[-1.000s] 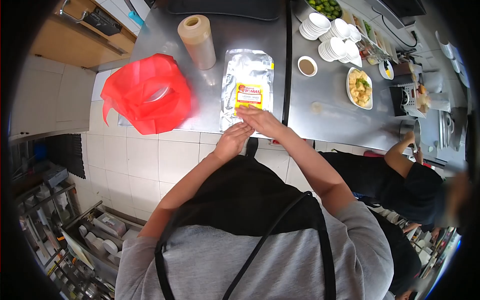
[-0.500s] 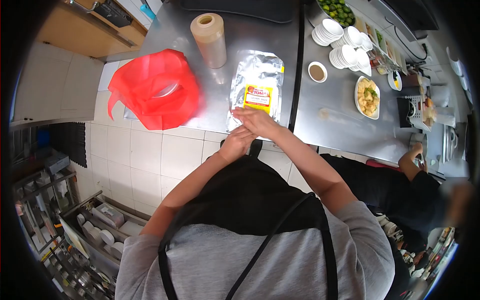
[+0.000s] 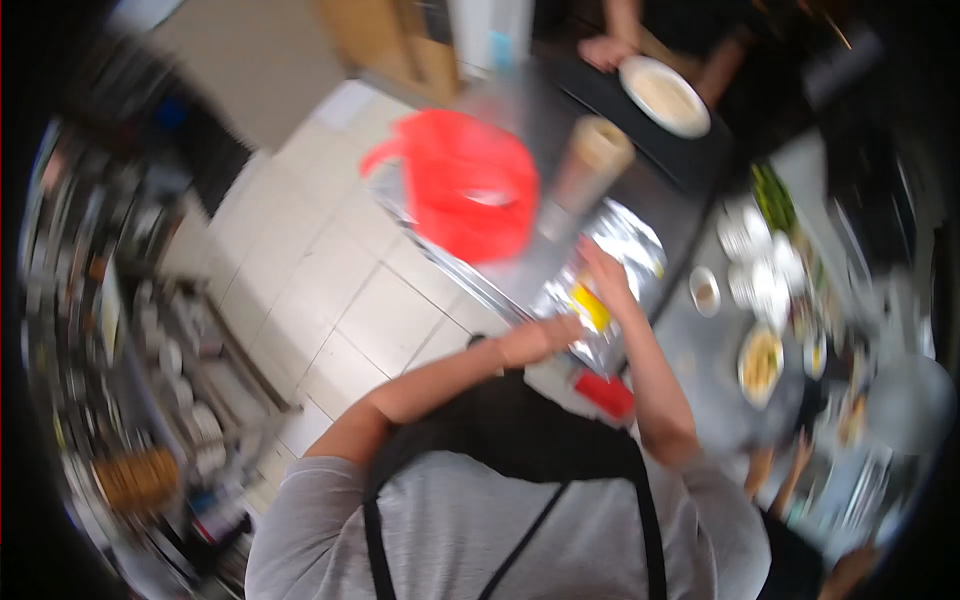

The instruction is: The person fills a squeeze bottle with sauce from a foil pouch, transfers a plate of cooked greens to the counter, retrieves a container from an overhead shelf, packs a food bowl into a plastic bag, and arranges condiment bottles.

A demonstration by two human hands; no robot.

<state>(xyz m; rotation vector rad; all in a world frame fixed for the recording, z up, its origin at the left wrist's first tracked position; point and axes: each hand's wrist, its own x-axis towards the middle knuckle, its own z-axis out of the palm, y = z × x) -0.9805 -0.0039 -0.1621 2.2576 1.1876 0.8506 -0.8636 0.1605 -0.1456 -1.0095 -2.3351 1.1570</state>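
A silver foil pouch [image 3: 632,243] with a yellow label lies on the steel counter, smeared by motion. My right hand [image 3: 608,278] rests over its label side with fingers stretched out. At the pouch's near left edge is my left hand [image 3: 545,340]; blur hides whether its fingers grip the foil. A roll of plastic wrap [image 3: 590,165] stands just beyond the pouch. To the left lies a red bag [image 3: 465,185] at the counter edge.
Another person's hand [image 3: 607,53] is beside a white oval plate [image 3: 665,97] over a black mat. Rightward are stacked white bowls [image 3: 760,275], a sauce bowl [image 3: 705,291] and a dish of food [image 3: 761,366]. A red object [image 3: 604,394] shows below the pouch.
The view has turned and blurred, so the counter looks tilted. My hands, together before, are now apart. The other person's hand and oval plate have come into view at the far side.
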